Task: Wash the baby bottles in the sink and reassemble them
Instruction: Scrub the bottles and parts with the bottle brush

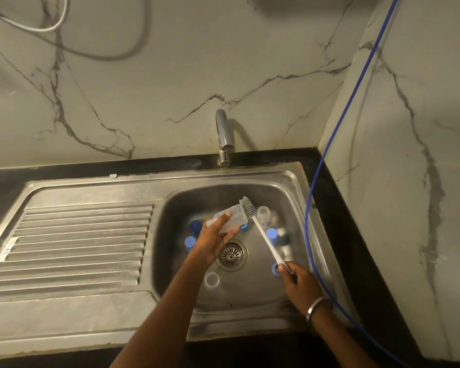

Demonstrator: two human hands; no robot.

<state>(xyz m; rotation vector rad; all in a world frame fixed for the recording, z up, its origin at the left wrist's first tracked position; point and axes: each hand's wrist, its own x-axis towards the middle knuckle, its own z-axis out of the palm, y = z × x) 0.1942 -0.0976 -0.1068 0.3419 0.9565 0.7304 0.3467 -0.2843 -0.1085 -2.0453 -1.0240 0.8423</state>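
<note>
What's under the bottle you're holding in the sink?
Under the held bottle, a blue piece peeks out at its right end on the sink floor. Whatever else lies beneath is covered by the bottle and the left hand.

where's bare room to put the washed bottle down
The ribbed drainboard left of the basin is bare, as is the flat steel strip in front of it. The basin floor is crowded: caps, rings and another bottle surround the drain.

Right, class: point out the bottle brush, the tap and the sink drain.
bottle brush [266, 239]: head view, on its white handle.
tap [222, 134]: head view, on its chrome spout.
sink drain [231, 255]: head view, on the strainer's centre.
</note>
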